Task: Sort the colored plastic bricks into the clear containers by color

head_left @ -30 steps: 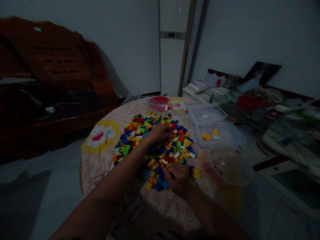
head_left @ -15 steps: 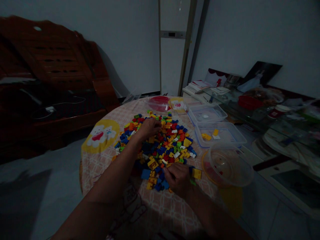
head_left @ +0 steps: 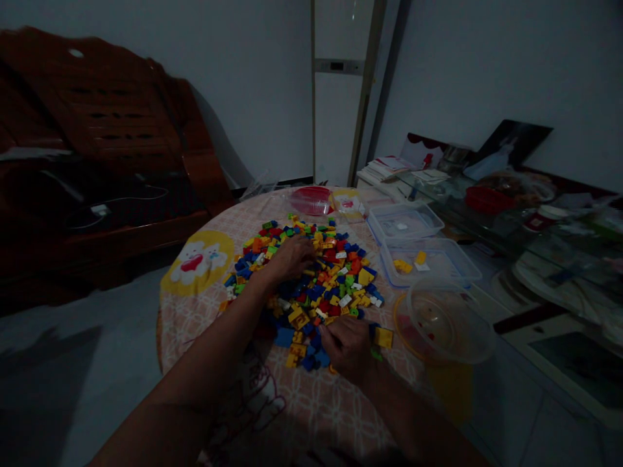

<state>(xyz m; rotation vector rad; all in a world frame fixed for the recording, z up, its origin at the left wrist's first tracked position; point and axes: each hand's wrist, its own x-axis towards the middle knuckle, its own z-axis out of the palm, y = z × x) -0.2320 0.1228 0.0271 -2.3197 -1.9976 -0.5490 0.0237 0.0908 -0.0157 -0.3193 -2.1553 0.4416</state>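
A wide heap of toy building bricks (head_left: 335,279) in yellow, blue, red, green, orange and white covers the middle of the round table (head_left: 321,402). My left hand (head_left: 293,255) reaches over the heap's far half with its fingers bent down among the bricks. The dark picture hides its fingertips and whatever they touch. At the near edge of the pile my right hand (head_left: 348,342) is closed, thumb against curled fingers. Anything inside it is hidden. Close to its thumb lie blue bricks, and a flat yellow brick (head_left: 383,337) lies to its right.
Two clear rectangular boxes (head_left: 450,243) stand right of the heap, the nearer one holding a few yellow bricks. A round clear tub (head_left: 479,344) is nearer me. Behind the heap sits a red container (head_left: 311,200). A cluttered glass-topped cabinet (head_left: 501,227) runs along the right side.
My left hand has shifted very slightly among the bricks. My right hand keeps its place and closed shape. The view has shifted slightly.
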